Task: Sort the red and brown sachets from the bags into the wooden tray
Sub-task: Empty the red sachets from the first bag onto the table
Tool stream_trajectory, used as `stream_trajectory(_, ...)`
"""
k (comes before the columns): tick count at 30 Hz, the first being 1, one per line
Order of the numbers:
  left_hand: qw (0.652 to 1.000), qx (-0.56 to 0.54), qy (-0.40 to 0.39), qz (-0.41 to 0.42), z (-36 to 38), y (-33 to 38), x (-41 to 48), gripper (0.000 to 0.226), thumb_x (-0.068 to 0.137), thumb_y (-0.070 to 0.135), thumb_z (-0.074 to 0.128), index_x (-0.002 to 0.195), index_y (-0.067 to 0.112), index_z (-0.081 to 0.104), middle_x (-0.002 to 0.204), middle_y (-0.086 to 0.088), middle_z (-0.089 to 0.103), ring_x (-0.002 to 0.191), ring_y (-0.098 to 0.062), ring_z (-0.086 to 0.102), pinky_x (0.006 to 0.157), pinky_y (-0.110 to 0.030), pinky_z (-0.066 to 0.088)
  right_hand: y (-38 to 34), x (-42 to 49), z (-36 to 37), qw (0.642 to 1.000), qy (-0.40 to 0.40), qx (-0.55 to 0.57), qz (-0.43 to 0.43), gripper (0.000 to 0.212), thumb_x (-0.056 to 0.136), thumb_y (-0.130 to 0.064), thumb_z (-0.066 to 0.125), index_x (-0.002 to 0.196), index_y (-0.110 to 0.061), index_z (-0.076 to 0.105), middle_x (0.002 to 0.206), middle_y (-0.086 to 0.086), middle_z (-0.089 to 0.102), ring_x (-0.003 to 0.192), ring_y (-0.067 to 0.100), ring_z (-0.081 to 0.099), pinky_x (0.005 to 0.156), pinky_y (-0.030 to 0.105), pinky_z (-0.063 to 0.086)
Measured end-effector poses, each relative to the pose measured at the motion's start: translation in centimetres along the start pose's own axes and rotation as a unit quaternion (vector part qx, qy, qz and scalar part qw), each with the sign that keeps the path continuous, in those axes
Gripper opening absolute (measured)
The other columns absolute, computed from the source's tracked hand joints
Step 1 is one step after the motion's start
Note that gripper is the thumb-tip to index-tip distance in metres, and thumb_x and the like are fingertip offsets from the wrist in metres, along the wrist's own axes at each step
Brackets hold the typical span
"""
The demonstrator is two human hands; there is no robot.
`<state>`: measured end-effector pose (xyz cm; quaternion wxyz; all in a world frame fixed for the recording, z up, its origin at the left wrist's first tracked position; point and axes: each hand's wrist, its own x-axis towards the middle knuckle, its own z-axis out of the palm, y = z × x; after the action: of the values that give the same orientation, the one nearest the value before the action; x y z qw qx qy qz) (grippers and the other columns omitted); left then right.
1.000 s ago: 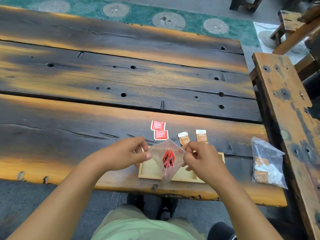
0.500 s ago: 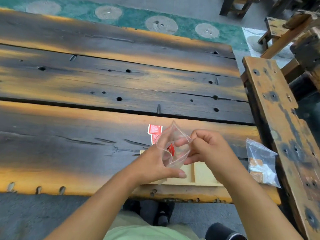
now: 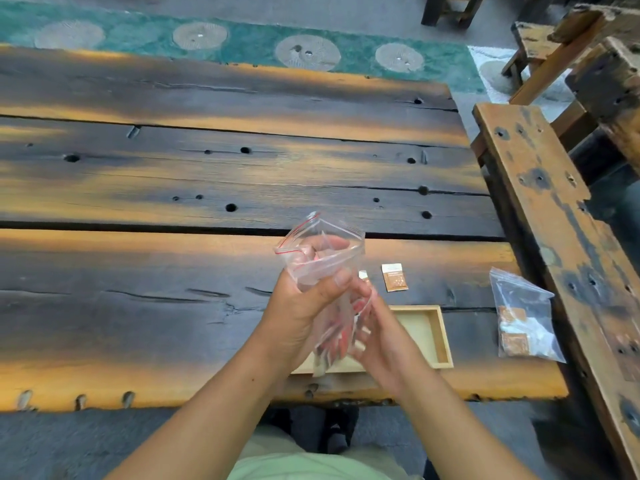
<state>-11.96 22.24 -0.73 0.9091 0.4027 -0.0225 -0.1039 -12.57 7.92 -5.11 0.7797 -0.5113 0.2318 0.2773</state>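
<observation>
The left hand (image 3: 298, 306) grips the clear bag (image 3: 322, 258) upright at its middle; the right hand (image 3: 381, 344) pinches its lower end, where the red sachets (image 3: 343, 336) sit — emptying looks underway. Next, tip them over the wooden tray (image 3: 438, 336), partly hidden beneath. A brown sachet (image 3: 394, 277) lies beyond; a second bag (image 3: 524, 317) waits right.

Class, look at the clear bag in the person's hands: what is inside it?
Red sachets show through the clear bag, low down between the left hand and right hand. Their number is hidden by fingers and blur.
</observation>
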Motion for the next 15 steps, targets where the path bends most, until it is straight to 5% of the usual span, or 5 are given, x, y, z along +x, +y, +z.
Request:
stream_trajectory(5,0.992,-0.108,0.042,-0.056,-0.8,-1.4,-0.3,0.062,0.070,0.033,0.087,0.114,0.008,0.051,0.086,-0.014,0.061,0.091,-0.033,0.059,0.090,-0.051,0.049,2.1,-1.4,0.1,0.945,-0.123,0.292,0.079,0.069,0.095,-0.063,0.043,0.140,-0.011,0.054,0.141,0.021,0.056,0.125,0.036,0.057,0.103,0.052,0.046)
stream_trajectory(9,0.975,-0.182,0.093,-0.087,-2.7,-2.5,-0.1,0.038,0.086,0.035,0.068,0.116,0.013,0.058,0.087,-0.009,0.062,0.082,-0.025,0.065,0.096,-0.050,0.048,2.8,-2.3,-0.4,0.966,-0.084,0.238,0.051,0.040,0.101,-0.032,0.047,0.135,-0.016,0.060,0.141,0.018,0.057,0.114,0.033,0.062,0.096,0.050,0.047)
stream_trajectory(11,0.964,-0.201,0.128,-0.117,-3.5,-3.5,0.1,0.032,0.092,0.039,0.054,0.098,0.012,0.069,0.081,-0.008,0.064,0.077,-0.023,0.067,0.098,-0.048,0.046,3.1,-2.9,-0.8,0.972,-0.059,0.219,0.054,0.035,0.097,-0.022,0.052,0.127,-0.014,0.066,0.129,0.020,0.066,0.098,0.031,0.070,0.086,0.048,0.054)
stream_trajectory(15,0.945,-0.236,0.170,-0.151,-5.2,-6.6,0.4,0.033,0.089,0.046,0.060,0.102,0.016,0.062,0.084,-0.006,0.059,0.079,-0.022,0.064,0.092,-0.045,0.048,4.2,-3.8,-0.7,0.973,0.003,0.221,0.068,0.036,0.091,-0.016,0.057,0.125,-0.007,0.064,0.117,0.021,0.071,0.091,0.030,0.073,0.083,0.047,0.059)
